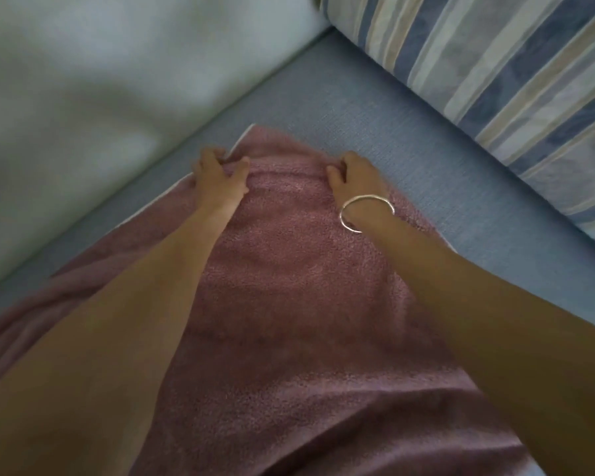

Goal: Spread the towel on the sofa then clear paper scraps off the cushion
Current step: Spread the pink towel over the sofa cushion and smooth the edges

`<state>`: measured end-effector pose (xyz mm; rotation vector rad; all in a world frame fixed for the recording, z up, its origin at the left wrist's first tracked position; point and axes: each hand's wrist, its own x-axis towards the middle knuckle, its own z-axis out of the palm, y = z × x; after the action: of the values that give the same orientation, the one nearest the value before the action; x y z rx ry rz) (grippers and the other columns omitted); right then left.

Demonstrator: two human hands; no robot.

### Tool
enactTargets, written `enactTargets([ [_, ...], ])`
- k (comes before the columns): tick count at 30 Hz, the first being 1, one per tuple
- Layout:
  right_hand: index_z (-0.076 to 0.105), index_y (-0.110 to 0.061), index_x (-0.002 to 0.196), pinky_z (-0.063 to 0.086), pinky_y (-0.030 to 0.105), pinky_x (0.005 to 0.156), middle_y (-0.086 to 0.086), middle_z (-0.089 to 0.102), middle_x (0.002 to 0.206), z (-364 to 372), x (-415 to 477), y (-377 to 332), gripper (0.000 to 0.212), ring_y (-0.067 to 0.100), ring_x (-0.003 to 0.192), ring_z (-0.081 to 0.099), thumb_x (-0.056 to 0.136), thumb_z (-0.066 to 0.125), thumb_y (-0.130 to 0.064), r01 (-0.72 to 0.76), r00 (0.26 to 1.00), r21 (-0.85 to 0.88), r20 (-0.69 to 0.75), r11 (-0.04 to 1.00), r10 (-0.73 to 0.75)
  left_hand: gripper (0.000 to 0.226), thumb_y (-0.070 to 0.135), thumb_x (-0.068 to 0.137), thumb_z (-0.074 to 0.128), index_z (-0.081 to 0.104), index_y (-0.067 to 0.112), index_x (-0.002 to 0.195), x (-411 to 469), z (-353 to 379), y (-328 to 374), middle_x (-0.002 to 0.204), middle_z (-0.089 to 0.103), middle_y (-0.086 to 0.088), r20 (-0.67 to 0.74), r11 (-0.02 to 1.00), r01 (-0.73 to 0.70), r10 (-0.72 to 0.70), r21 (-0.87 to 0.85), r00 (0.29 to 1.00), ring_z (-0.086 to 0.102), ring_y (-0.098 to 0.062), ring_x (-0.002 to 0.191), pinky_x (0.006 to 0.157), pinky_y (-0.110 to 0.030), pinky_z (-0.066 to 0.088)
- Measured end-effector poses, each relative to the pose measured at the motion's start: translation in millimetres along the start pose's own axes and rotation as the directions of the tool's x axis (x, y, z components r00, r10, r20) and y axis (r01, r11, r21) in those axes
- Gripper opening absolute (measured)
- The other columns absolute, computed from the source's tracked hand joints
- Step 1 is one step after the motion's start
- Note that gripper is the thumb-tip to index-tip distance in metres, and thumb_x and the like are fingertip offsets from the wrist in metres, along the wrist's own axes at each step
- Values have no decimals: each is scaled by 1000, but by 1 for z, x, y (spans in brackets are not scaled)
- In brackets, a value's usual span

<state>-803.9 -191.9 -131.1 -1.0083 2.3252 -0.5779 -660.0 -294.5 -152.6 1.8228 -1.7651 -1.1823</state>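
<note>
While the pink towel (289,269) lies lengthwise on the blue sofa seat (426,166), its far edge bunched, the left hand (217,173) and the right hand (356,176), a silver bangle (366,213) on its wrist, each grip that edge with curled fingers, near the striped cushion (495,80).

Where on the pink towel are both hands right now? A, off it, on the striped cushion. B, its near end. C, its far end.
C: the left hand and the right hand both grip the towel at its far end, apart from the striped cushion.
</note>
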Motion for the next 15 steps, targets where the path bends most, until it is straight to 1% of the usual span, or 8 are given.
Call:
enactTargets([
  [2, 59, -8, 89, 46, 34, 78, 15, 62, 93, 3, 9, -2, 30, 28, 86, 58, 96, 42, -31, -47, 998, 52, -32, 998, 49, 26, 28, 91, 52, 41, 14, 111, 7, 0, -7, 99, 54, -5, -1, 985, 53, -54, -167, 999, 51, -7, 53, 54, -17, 51],
  [4, 46, -14, 60, 40, 29, 58, 5, 49, 64, -2, 14, -4, 38, 20, 63, 47, 91, 51, -35, -24, 998, -9, 55, 1000, 24, 26, 28, 89, 55, 46, 14, 110, 13, -2, -10, 79, 53, 2, 11, 981, 45, -44, -188, 999, 49, -1, 47, 47, -11, 46],
  [5, 38, -18, 54, 35, 27, 55, 1, 43, 60, -7, 15, -6, 42, 19, 61, 44, 88, 56, -36, 16, 992, -105, 124, 994, -3, 25, 26, 88, 57, 50, 13, 108, 15, -3, -11, 74, 53, 4, 22, 988, 15, -11, -154, 1000, 49, 0, 45, 45, -9, 45],
  [7, 35, -18, 53, 34, 27, 65, 3, 43, 65, -16, 20, -18, 46, 22, 73, 46, 83, 62, -39, 88, 975, -304, 220, 949, -20, 6, 19, 88, 58, 52, 17, 88, 21, -5, -14, 66, 52, 2, 65, 995, 1, 5, -97, 998, 50, 1, 40, 41, -7, 43],
  [8, 38, -16, 54, 35, 28, 67, 5, 45, 68, -19, 24, -26, 45, 22, 77, 46, 82, 62, -41, 105, 974, -327, 227, 939, -30, 15, 15, 88, 57, 49, 20, 76, 23, -5, -15, 62, 52, 1, 82, 996, -1, 8, -84, 997, 50, 3, 36, 39, -7, 42],
  [11, 47, -12, 53, 36, 27, 55, 6, 46, 62, -12, 42, -46, 39, 21, 73, 47, 85, 59, -31, 64, 984, -103, 175, 993, -45, 30, 6, 89, 54, 43, 22, 65, 20, -11, -13, 61, 52, -1, 139, 988, -3, 24, -153, 990, 52, 7, 33, 40, -5, 44],
  [13, 63, -7, 72, 42, 29, 60, 4, 51, 65, 0, 49, -52, 20, 20, 69, 49, 87, 58, -19, -26, 973, 176, 228, 984, -15, 24, 5, 90, 52, 46, 18, 71, 12, -14, -12, 67, 55, -1, 143, 964, 7, 32, -265, 989, 56, 6, 37, 44, -5, 46],
  [15, 63, -10, 88, 46, 28, 69, 4, 55, 73, 9, 47, -54, 7, 17, 70, 52, 88, 59, -16, -136, 934, 320, 358, 937, 13, 9, 9, 91, 53, 49, 13, 83, 3, -13, -15, 71, 58, 1, 71, 952, -26, 50, -306, 996, 59, 7, 44, 51, -8, 50],
])
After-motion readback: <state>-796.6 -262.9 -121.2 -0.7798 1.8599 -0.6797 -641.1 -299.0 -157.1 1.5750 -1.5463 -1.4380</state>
